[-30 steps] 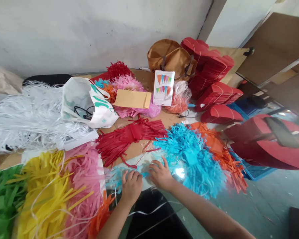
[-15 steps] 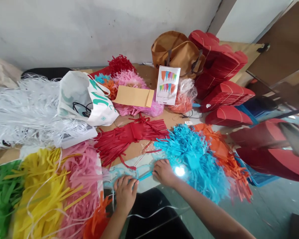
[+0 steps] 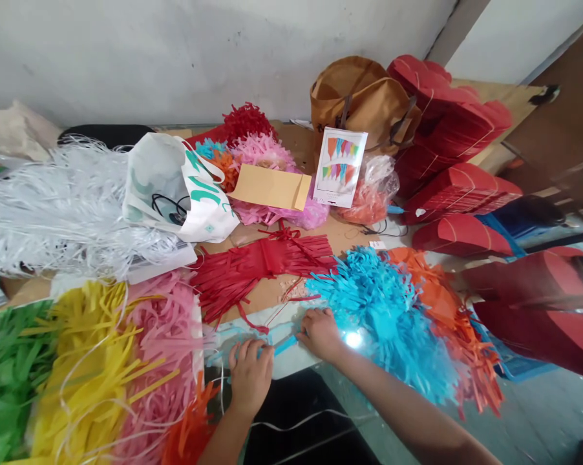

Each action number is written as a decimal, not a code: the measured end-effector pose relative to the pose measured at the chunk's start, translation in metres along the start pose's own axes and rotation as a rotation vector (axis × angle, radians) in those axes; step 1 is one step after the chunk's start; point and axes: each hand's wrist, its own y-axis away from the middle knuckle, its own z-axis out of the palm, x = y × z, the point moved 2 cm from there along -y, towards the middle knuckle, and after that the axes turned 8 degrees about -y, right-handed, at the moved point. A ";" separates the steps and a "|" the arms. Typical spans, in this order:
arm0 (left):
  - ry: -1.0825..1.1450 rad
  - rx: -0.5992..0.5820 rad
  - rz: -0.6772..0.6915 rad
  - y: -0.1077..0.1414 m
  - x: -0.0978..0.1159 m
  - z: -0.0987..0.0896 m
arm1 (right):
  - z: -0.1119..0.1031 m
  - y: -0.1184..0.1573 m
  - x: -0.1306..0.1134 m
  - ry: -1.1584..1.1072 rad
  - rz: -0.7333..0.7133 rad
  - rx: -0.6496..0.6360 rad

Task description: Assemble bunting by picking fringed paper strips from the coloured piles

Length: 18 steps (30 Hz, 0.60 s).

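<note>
A narrow blue paper strip lies between my two hands at the table's front edge. My left hand has its curled fingers closed over the strip's left part. At the strip's right end, my right hand presses with bent fingers gathered together. Just right of it spreads a fringed blue paper bunch. Beyond both hands lies a red fringed paper bundle, tied with a red strip. The undersides of my fingers are hidden.
Green, yellow and pink fringes cover the left front. Behind are white shreds, a white bag, an envelope, a printed card and a brown bag. Red bundles stack at right.
The view has shifted, so the table's things sit a little further right. My left hand has moved slightly down and right; more of the blue strip shows between my hands.
</note>
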 end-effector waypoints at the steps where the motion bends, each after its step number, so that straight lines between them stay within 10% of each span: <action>1: -0.001 0.013 0.044 0.001 0.002 0.000 | 0.001 0.002 -0.001 0.006 -0.063 0.019; 6: -0.016 0.031 0.173 0.002 0.003 0.004 | 0.015 0.015 -0.008 0.026 -0.471 0.154; 18: -0.019 0.052 0.241 -0.009 0.007 -0.003 | 0.029 0.012 -0.020 0.158 -0.484 0.236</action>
